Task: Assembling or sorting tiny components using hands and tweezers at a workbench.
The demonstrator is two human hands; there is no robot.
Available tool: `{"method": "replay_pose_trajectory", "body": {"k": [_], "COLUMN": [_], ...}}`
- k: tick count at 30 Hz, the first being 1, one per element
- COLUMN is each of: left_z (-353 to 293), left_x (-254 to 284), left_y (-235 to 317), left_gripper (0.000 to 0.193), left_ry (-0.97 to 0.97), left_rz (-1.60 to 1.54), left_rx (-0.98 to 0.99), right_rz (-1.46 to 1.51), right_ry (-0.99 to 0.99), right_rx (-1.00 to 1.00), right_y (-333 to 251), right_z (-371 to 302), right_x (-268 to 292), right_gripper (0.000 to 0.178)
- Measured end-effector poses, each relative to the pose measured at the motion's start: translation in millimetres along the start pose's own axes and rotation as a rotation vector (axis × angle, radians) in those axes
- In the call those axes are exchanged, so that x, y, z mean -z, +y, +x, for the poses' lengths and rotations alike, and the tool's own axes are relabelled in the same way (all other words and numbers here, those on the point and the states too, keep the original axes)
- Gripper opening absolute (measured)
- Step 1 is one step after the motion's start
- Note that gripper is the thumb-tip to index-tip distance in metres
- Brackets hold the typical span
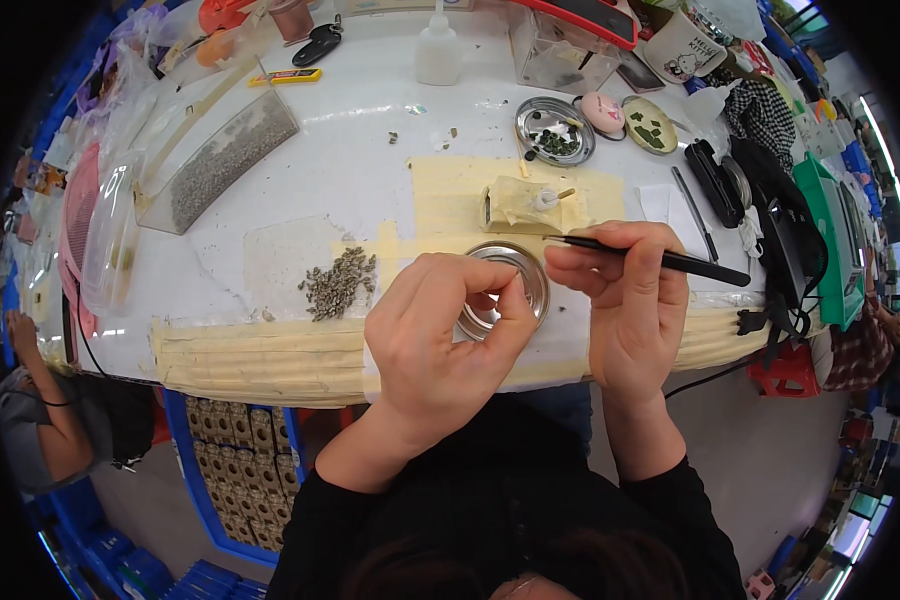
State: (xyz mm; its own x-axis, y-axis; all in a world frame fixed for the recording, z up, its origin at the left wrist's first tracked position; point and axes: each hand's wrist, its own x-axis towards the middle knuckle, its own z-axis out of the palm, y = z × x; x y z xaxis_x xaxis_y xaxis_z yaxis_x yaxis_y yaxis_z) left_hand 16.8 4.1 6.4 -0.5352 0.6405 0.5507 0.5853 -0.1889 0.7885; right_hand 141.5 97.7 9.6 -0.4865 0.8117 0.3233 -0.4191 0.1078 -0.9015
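My left hand [440, 340] is closed in a pinch, thumb against forefinger; whatever lies between the fingertips is too small to make out. My right hand [630, 300] grips slim black tweezers [695, 265], their fine tip pointing left toward the left hand's fingers. Beneath the hands sits a round metal dish [505, 252], partly hidden by the left hand. Left of it, a pile of small grey-brown parts [338, 284] lies on the table. Just beyond the dish stands a tape-wrapped block [510, 208] with a small white cup [546, 199] and a thin stick.
Further back are a metal dish with dark green bits [554, 150], a yellowish round dish [650, 128] and a white squeeze bottle [438, 52]. A clear bin of grey granules [225, 160] stands left. Black cases [715, 185] and a green tray [832, 240] crowd the right.
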Motion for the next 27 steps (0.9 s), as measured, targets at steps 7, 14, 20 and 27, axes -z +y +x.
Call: {"method": "replay_pose_trajectory", "body": {"k": [7,14,20,27], "left_z": [-2,-5,-4,-5], "left_x": [-7,-7,-5,-1], "left_y": [-11,-13,-12,-13], "left_gripper": [0.012,0.015,0.016,0.01], "left_ry": [0.022,0.012,-0.002,-0.057], "left_rz": [-0.043,-0.059,-0.059,-0.031], "left_rx": [0.007,0.022,0.038,0.007], "right_rz": [-0.374,-0.415,-0.434,-0.461], "right_ry": [0.053,0.065,0.056,0.059], "right_rx": [0.102,0.103,0.113,0.119], "right_y": [12,18,19,19], "right_z": [13,14,14,13], "right_x": [18,20,20,19], "right_gripper": [0.033,0.033,0.034,0.034]}}
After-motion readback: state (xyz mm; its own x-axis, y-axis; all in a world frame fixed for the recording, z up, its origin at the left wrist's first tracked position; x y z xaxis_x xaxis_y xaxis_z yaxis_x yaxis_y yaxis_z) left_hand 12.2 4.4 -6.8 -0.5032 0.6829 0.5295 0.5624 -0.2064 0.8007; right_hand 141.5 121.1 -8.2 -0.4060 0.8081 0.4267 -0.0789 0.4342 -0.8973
